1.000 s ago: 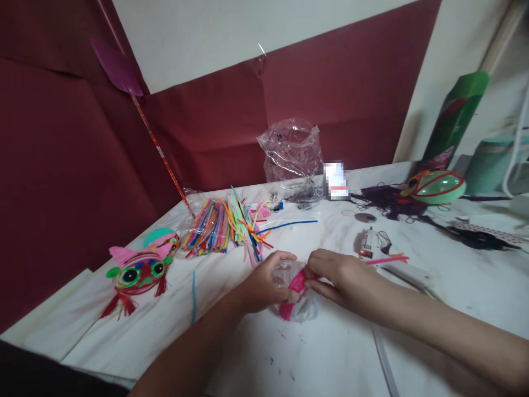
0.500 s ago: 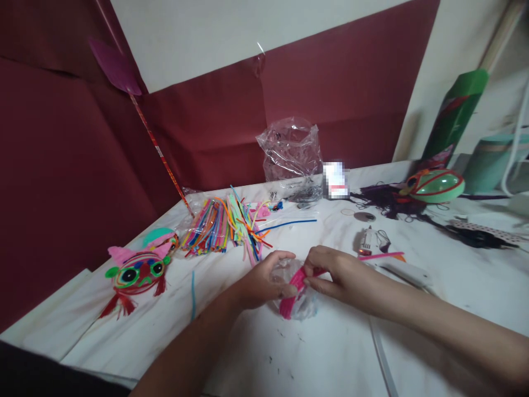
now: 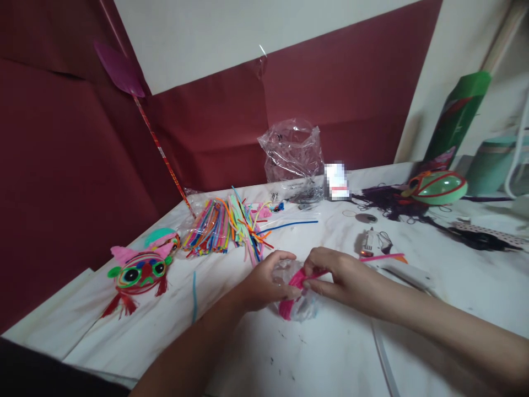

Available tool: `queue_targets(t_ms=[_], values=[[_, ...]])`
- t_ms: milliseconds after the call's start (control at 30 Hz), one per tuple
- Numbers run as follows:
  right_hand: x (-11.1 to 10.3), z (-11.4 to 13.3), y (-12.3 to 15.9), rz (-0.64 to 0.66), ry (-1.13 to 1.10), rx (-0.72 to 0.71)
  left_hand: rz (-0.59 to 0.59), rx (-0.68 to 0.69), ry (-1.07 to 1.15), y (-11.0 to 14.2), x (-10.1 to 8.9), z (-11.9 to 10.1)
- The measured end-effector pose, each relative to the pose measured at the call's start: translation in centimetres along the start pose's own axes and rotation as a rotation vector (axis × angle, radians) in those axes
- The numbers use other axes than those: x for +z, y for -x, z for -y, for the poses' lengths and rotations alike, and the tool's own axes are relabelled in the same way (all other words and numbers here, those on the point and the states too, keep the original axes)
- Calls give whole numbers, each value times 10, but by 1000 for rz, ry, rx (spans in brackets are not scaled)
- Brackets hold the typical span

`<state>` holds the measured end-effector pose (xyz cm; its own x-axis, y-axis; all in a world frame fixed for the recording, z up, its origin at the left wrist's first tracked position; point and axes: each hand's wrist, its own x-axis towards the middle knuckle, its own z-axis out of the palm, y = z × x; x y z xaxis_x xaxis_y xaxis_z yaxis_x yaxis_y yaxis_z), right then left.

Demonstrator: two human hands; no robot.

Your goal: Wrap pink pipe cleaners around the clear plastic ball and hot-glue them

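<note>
A clear, rounded plastic piece (image 3: 308, 310) rests on the marbled table in front of me, with a band of bright pink pipe cleaners (image 3: 286, 310) laid across it. My left hand (image 3: 264, 281) grips the plastic piece from the left side, its thumb pressing near the pink band. From the right, my right hand (image 3: 336, 278) pinches a pink pipe cleaner against the top of the band. A pink length sticks out beyond that hand toward the right. Fingers cover part of the plastic piece, so its full shape is hidden.
Bundled coloured pipe cleaners (image 3: 210, 226) lie behind my hands. A decorated animal-face craft (image 3: 138, 273) sits left, near a loose blue pipe cleaner (image 3: 194, 298). At right are a white handled tool (image 3: 407, 274), a small white device (image 3: 369, 242) and a green balloon-like craft (image 3: 444, 187).
The camera view has shifted very slightly. Both hands keep nearly the same hold on the plastic piece and the pink pipe cleaner.
</note>
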<state>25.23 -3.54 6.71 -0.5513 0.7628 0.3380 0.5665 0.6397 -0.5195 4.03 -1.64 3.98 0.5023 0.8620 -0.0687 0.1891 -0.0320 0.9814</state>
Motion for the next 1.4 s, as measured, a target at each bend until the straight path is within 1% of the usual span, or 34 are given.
queue_targets(t_ms=[67, 167, 267, 333, 400, 467, 533, 633, 733, 833, 967, 1100, 1167, 1400], values=[[-7, 0, -1, -75, -47, 29, -28, -6, 46, -2, -4, 0], [-22, -1, 0, -323, -39, 29, -87, 21, 134, -6, -11, 3], [-38, -3, 3, -540, -14, 93, -187, 49, 213, -11, -18, 7], [-44, -5, 4, -633, -15, 98, -280, 75, 269, -13, -21, 9], [-45, -6, 4, -683, -28, 53, -364, 96, 323, -16, -23, 9], [-41, -6, 3, -674, -47, 1, -435, 96, 364, -17, -24, 7], [-34, -5, 2, -625, -70, -61, -494, 101, 401, -17, -24, 3], [-24, 0, 1, -529, -95, -164, -506, 118, 439, -16, -24, -3], [-19, 4, 2, -434, -106, -239, -526, 133, 451, -15, -22, -9], [-18, 5, 3, -390, -140, -233, -524, 120, 465, -15, -21, -11], [-17, 5, 4, -365, -170, -191, -531, 156, 479, -15, -19, -9], [-13, 8, 4, -348, -164, -237, -491, 145, 418, -12, -17, -7], [-11, 9, 4, -331, -182, -253, -490, 147, 404, -11, -17, -7], [-10, 8, 3, -301, -223, -264, -499, 183, 490, -11, -15, -13]])
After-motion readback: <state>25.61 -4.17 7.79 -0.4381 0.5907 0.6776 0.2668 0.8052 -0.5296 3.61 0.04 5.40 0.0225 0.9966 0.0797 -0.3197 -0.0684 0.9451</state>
